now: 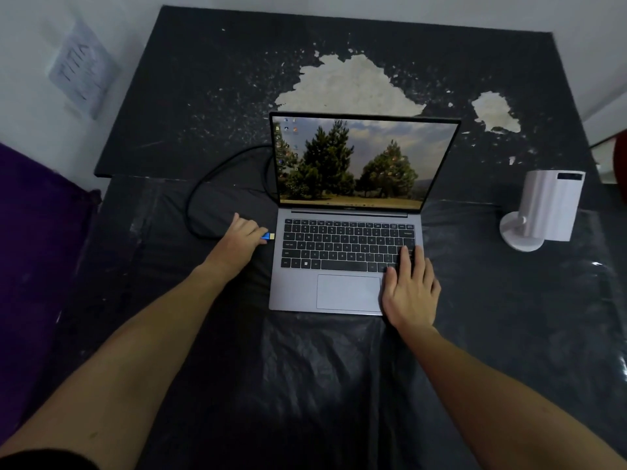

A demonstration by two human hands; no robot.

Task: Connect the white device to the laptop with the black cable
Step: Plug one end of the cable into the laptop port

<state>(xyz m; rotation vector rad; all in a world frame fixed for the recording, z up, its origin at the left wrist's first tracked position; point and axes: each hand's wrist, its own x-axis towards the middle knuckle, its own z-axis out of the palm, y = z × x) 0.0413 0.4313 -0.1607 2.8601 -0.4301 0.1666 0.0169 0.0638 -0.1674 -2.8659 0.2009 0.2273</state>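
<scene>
The left hand [241, 236] is pinched around the blue plug [268, 236], gold tip pointing straight at the left side of the laptop [346, 266], just beside it but not yet touching, so the plug is not in. The right hand [409, 286] lies flat and open on the palm rest and the keys at the laptop's near right corner, gripping nothing, and looks to be bracing the machine against the coming push. Behind the left hand the black cable [203, 184] loops wide over the desk [339, 385] and runs back behind the screen; where its far end goes I cannot tell. The white device [546, 208] stands upright on its round foot near the desk's right edge, well apart from the laptop and from both hands, with no cable visibly reaching it. Now the risks, as I judge them: the port on the laptop's side is hidden from this view, so the plug could meet the casing beside the slot, or go in skewed or upside down and jam. If the bracing palm slips, the laptop may slide right on the slick plastic covering. And fingers resting on keys could trigger something on the screen.
</scene>
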